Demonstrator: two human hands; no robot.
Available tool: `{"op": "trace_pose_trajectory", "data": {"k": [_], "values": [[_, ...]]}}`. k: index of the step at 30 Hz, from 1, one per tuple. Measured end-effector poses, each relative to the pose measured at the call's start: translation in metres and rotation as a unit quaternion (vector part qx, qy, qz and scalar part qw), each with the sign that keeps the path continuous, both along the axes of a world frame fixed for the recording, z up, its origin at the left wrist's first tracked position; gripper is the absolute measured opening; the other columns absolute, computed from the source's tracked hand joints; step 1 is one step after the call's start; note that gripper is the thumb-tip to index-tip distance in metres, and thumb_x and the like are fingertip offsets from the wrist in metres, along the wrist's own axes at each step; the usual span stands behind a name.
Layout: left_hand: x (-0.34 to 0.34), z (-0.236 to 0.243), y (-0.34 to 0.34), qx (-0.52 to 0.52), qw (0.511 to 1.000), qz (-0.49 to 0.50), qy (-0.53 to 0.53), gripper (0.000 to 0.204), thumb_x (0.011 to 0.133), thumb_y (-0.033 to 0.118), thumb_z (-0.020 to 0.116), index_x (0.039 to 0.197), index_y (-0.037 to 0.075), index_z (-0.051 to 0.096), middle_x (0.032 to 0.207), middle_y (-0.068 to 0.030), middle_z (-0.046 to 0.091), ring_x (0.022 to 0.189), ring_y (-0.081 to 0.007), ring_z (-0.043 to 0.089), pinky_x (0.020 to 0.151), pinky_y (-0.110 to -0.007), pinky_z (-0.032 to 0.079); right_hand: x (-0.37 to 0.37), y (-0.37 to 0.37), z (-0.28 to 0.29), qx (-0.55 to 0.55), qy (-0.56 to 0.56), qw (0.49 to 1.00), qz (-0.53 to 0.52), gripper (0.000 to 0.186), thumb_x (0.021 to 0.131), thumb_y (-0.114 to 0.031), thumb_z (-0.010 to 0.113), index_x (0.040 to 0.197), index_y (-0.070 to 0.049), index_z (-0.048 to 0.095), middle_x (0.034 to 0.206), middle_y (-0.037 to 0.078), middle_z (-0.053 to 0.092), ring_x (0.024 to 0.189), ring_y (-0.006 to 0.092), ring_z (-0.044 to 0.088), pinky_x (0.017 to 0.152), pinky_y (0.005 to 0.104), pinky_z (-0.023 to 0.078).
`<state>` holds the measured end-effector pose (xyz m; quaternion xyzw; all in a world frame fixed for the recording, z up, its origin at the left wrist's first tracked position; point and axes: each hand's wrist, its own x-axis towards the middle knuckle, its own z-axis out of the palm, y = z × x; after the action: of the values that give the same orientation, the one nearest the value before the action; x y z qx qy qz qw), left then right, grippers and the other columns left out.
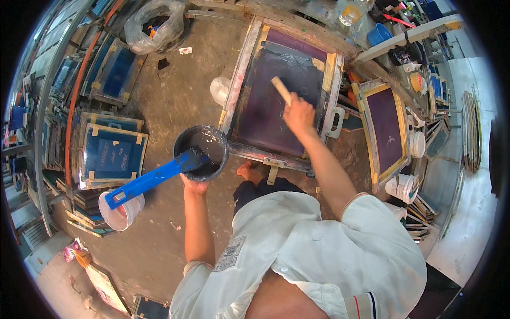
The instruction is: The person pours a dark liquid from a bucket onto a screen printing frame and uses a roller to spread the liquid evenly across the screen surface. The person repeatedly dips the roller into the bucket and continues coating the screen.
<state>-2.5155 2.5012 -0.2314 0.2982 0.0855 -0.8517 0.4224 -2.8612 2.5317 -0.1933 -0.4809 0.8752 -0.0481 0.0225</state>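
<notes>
Left arm: my forearm reaches straight forward from my lap.
Left hand [194,184]: cupped under the black pot [202,152], fingers curled on its near rim; a blue scoop [151,179] leans out of it to the left.
Right arm: stretched forward over the screen [281,95].
Right hand [298,113]: fist closed around a wooden stick [281,89], held over the purple mesh.

Blue-meshed printing frames [112,154] lean stacked at the left, a white cup [123,215] stands on the concrete floor [159,239] beside them, a clear plastic bag [155,24] lies at the top, and a second purple screen frame [387,130] leans near white tubs [402,187] on the right.
</notes>
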Motion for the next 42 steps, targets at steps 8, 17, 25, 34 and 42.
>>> {"op": "trace_pose_trajectory", "data": {"k": [8,17,25,34,42], "values": [[0.001,-0.010,0.013,-0.036,0.999,-0.039,0.007,0.068,0.091,0.057,0.049,0.139,0.008,0.050,0.136,-0.0230,0.055,0.119,-0.0533,0.053,0.091,-0.069,0.049,0.059,0.010,0.016,-0.039,-0.190,0.981,-0.010,0.029,0.081,-0.022,0.069,0.102,-0.002,0.062,0.091,0.025,0.069,0.091,0.0429,0.067,0.078,0.0497,0.054],[-0.031,0.003,0.010,-0.096,0.983,-0.158,0.010,0.057,0.096,0.055,0.041,0.129,0.012,0.058,0.129,-0.0099,0.063,0.116,-0.0298,0.061,0.100,-0.048,0.051,0.000,0.064,0.104,-0.225,-0.391,0.888,0.084,0.040,0.084,-0.019,0.075,0.117,-0.002,0.063,0.102,0.012,0.071,0.095,0.0183,0.066,0.084,0.0323,0.049],[-0.116,0.060,-0.002,-0.132,0.958,-0.251,0.042,0.065,0.094,0.060,0.037,0.138,0.013,0.049,0.136,-0.0154,0.056,0.119,-0.0384,0.059,0.091,-0.062,0.052,-0.010,0.096,0.205,-0.310,-0.376,0.859,0.156,0.034,0.087,-0.011,0.074,0.118,-0.002,0.063,0.105,0.004,0.070,0.096,0.0116,0.063,0.085,0.0288,0.050],[-0.151,0.101,-0.018,-0.140,0.938,-0.296,0.111,0.067,0.096,0.061,0.034,0.143,0.015,0.045,0.143,-0.0161,0.050,0.125,-0.0414,0.054,0.092,-0.068,0.048,0.010,0.101,0.226,-0.348,-0.438,0.811,0.172,0.032,0.085,0.002,0.073,0.115,-0.002,0.063,0.108,0.007,0.069,0.099,0.0147,0.064,0.088,0.0308,0.051],[-0.134,0.136,-0.022,-0.110,0.950,-0.271,0.109,0.073,0.093,0.067,0.035,0.143,0.015,0.045,0.143,-0.0157,0.051,0.125,-0.0420,0.054,0.094,-0.071,0.045,0.003,0.078,0.204,-0.343,-0.282,0.853,0.274,0.030,0.085,0.005,0.069,0.114,-0.002,0.063,0.111,0.013,0.069,0.102,0.0216,0.066,0.089,0.0319,0.051]]}}
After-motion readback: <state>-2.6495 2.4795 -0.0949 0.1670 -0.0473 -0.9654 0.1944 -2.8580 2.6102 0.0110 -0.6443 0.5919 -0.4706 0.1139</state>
